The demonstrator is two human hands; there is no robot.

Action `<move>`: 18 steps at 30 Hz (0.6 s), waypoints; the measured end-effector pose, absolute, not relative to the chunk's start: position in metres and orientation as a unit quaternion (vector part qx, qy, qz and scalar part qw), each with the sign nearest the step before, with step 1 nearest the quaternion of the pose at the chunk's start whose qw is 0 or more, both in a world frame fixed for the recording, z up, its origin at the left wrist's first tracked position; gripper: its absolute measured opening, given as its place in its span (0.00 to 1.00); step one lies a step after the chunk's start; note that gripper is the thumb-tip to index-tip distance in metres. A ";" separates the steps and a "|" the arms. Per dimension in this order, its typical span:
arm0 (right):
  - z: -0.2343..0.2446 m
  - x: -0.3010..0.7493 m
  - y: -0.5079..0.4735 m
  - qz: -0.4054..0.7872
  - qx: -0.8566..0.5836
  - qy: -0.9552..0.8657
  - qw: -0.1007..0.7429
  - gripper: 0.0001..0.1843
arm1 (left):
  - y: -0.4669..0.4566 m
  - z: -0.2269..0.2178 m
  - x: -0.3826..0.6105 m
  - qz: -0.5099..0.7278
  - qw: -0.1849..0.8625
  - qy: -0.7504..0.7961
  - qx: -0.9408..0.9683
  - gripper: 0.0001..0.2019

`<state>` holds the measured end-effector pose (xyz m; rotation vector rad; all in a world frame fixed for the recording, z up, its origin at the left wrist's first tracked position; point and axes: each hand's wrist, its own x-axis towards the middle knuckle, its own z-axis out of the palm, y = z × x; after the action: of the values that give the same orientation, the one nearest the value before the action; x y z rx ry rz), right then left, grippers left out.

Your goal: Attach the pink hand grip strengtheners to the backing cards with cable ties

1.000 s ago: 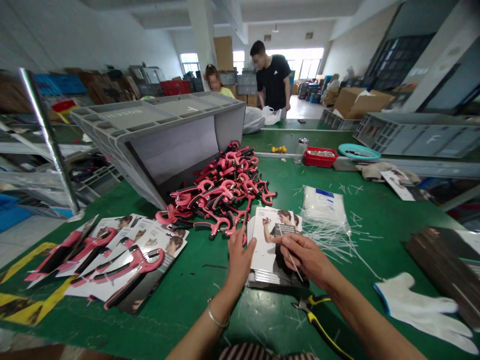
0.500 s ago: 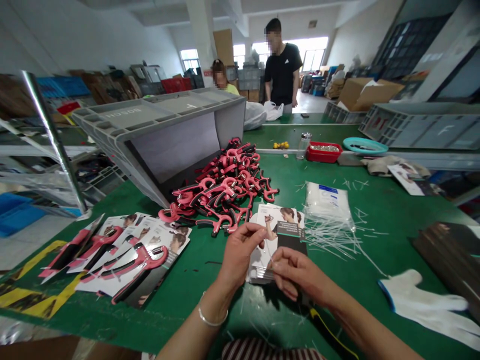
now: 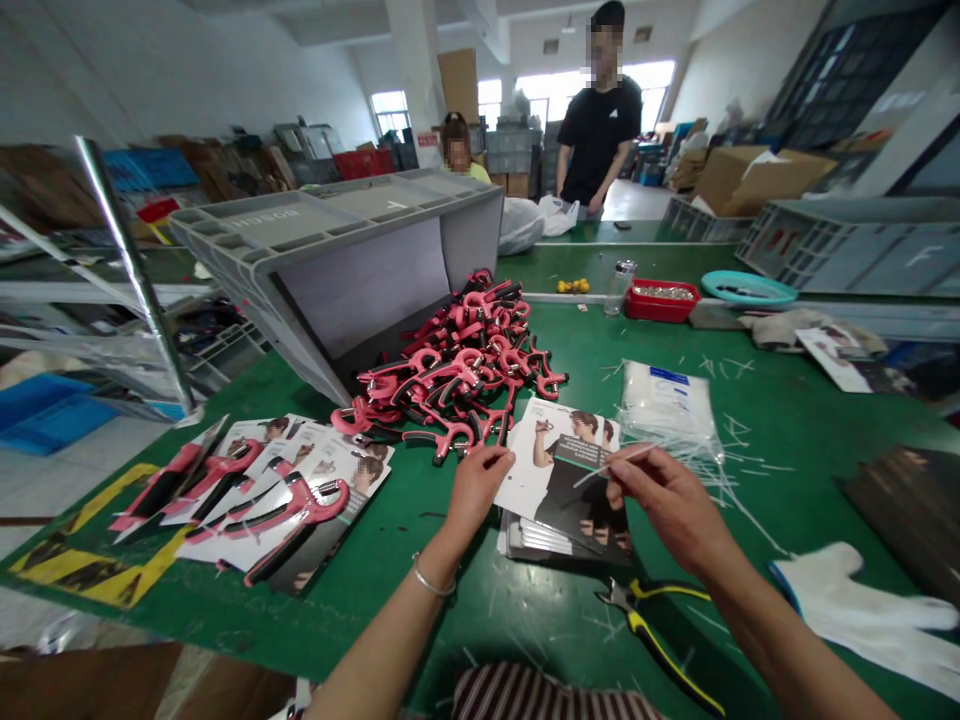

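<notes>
A stack of printed cards [image 3: 559, 545] lies in front of me, its top card [image 3: 555, 470] askew over the others. At that card's left edge, my left hand [image 3: 476, 490] is closed with thumb and fingers pinching it. My right hand [image 3: 671, 500], closed too, holds a thin white cable tie [image 3: 592, 474] over the card's right side. Yellow-and-black cutting pliers [image 3: 637, 610] lie below my right hand. Beyond the cards is a heap of pink-and-black hand grip strengtheners [image 3: 465, 370]. At left, several more grips [image 3: 292, 505] rest on cards [image 3: 352, 490].
A grey crate [image 3: 337, 215] lies on its side behind the heap. Right of the cards are a bag of cable ties [image 3: 667, 400], loose ties and a white glove [image 3: 847, 600]. A red tray [image 3: 660, 300] and a glass jar [image 3: 619, 288] stand farther back. Two people [image 3: 600, 130] are across the table.
My hands have moved apart: the left to the top card's edge, the right rightward and up with the cable tie. The top card is now turned askew. The pliers have come into fuller view.
</notes>
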<state>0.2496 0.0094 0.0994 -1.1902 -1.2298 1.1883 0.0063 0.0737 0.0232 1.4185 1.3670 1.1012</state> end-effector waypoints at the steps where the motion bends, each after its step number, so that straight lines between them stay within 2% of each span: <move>1: 0.098 0.247 0.009 0.501 -0.487 -0.505 0.506 0.10 | 0.073 0.025 0.007 0.458 0.413 0.555 0.558 0.12; 8: 0.094 0.231 0.028 0.486 -0.447 -0.498 0.563 0.08 | 0.038 0.028 -0.006 0.517 0.518 0.552 0.400 0.15; 12: 0.082 0.199 0.058 0.499 -0.429 -0.565 0.497 0.11 | 0.027 0.021 -0.033 0.556 0.519 0.550 0.344 0.18; 15: 0.067 0.175 0.076 0.494 -0.425 -0.620 0.436 0.14 | 0.027 0.013 -0.042 0.560 0.587 0.501 0.302 0.18; 18: 0.057 0.165 0.083 0.456 -0.437 -0.652 0.419 0.13 | 0.027 -0.001 -0.036 0.590 0.625 0.446 0.250 0.18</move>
<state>0.1652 0.0834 0.0568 -1.0966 -1.6342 1.1440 -0.0361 0.0269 -0.0006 0.5728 1.0238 1.3526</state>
